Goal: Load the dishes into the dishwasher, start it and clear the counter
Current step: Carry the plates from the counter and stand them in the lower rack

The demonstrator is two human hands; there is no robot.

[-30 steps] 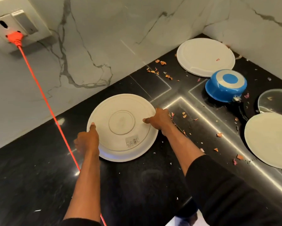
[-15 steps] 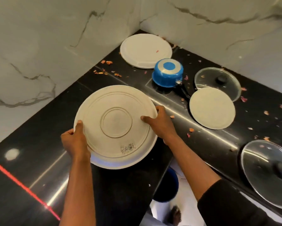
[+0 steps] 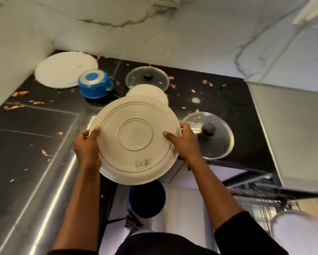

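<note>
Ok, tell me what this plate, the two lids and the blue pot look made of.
Held plate: matte cream, moulded rings, barcode sticker; likely melamine or plastic, possibly ceramic.
Near lid, far lid: clear glass, counter shows through, dark knobs.
Blue pot: glossy enamel-like coat, probably over metal.

Both hands [image 3: 87, 146] have lifted the upturned plate [image 3: 135, 139] off the counter [image 3: 33, 137], now past its edge.

The cream plate [image 3: 136, 137] shows concentric rings and a white barcode sticker. The counter [image 3: 35, 144] is glossy black, strewn with orange-pink flakes [image 3: 19, 93]. The wall [image 3: 172, 34] is white marble, grey-veined. The pot [image 3: 94, 83] is blue, its base white-ringed. The white plate [image 3: 62, 69] bears a small red mark; the glass lids [image 3: 218, 144] have black knobs
</note>
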